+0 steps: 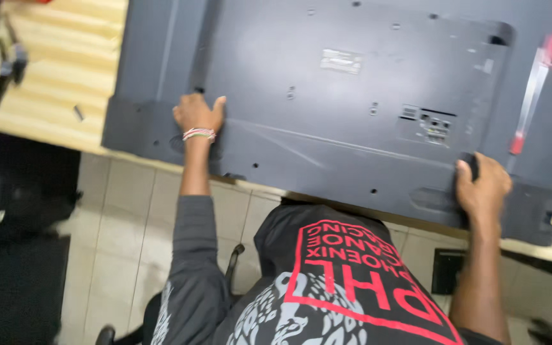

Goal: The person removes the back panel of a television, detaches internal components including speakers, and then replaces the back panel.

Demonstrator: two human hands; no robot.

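Observation:
A large flat television lies face down, its dark grey back panel (327, 108) filling most of the view on a light wooden table (52, 83). My left hand (198, 115), with a beaded band at the wrist, rests on the panel near its lower left part, fingers curled at a small recess. My right hand (482, 186) presses on the panel's near edge at the lower right, the thumb up against a dark hole. A port cluster (430, 122) sits between the hands, and a pale label (341, 61) lies higher up.
A red-handled screwdriver (534, 89) lies on the panel's right side. A dark tool (9, 70) rests on the table at far left. Pale floor tiles (119, 217) show below the table edge, with a dark object (14, 255) at left and a black box (446, 269) on the floor.

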